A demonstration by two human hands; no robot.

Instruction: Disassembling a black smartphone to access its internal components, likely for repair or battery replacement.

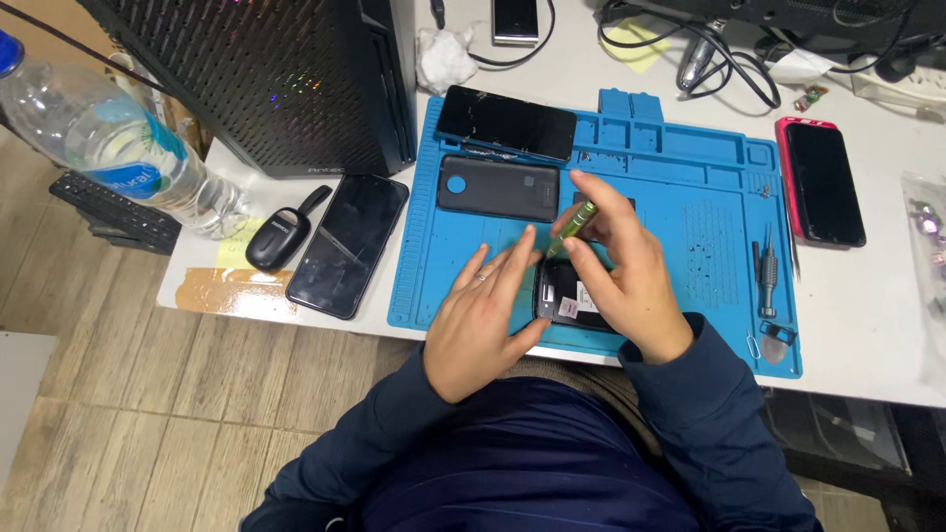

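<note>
In the head view, the small black opened phone lay at the near edge of the blue silicone repair mat, its back cover already off and its insides bare; whether any screws were out could not be told. The right hand had its fingers closed on a green-handled screwdriver, tip down on the phone. The left hand lay flat and open, fingertips steadying the phone's edge and gripping nothing. A white rectangular label showed on the phone's exposed inside. At ten o'clock, a clear plastic water bottle wore a blue wrap label. A yellow sticky note lay at twelve o'clock on the white worktop.
</note>
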